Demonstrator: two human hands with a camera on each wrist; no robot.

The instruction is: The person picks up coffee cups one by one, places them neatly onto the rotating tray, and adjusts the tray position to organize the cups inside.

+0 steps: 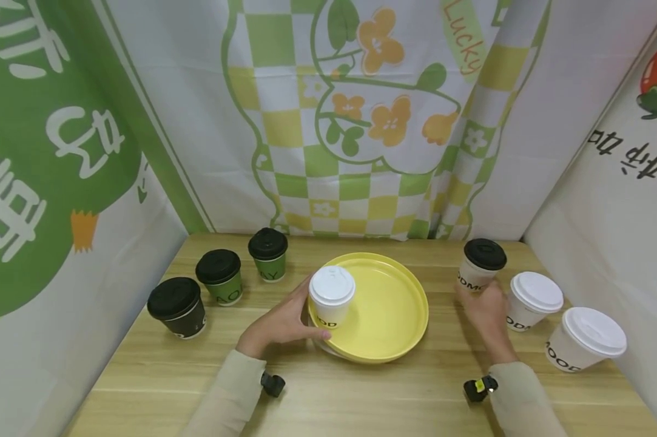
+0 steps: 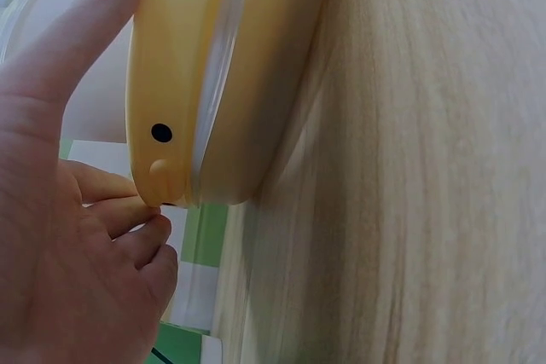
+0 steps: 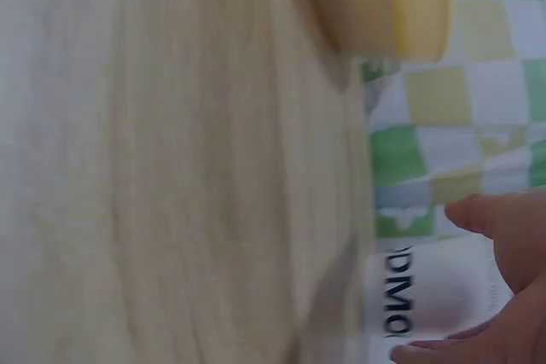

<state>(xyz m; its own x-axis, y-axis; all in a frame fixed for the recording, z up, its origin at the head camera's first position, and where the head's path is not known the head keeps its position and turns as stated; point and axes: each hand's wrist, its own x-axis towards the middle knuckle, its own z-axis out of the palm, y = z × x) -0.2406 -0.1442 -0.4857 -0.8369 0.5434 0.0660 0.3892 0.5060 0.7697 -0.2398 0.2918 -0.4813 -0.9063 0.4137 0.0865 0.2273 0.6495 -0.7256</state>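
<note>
My left hand (image 1: 281, 318) grips the near left edge of a round yellow tray (image 1: 396, 303), its thumb (image 2: 94, 27) lying against the rim and the other fingers curled at the edge. A white-lidded paper cup (image 1: 330, 303) stands upright on the tray, between that thumb and fingers. To the right, my right hand (image 1: 486, 306) holds a white paper cup with a black lid (image 1: 481, 261) by its lower body. That cup's base is hidden by the hand in the head view. Dark lettering shows on this paper cup (image 3: 426, 287) in the blurred right wrist view.
Right of my right hand stand two white-lidded cups, one nearer (image 1: 582, 343) and one farther (image 1: 531, 303). Along the left are a black cup (image 1: 178, 309) and two green cups with black lids (image 1: 219, 279) (image 1: 269, 258). A patterned curtain (image 1: 361, 200) hangs behind the wooden table (image 1: 383, 400).
</note>
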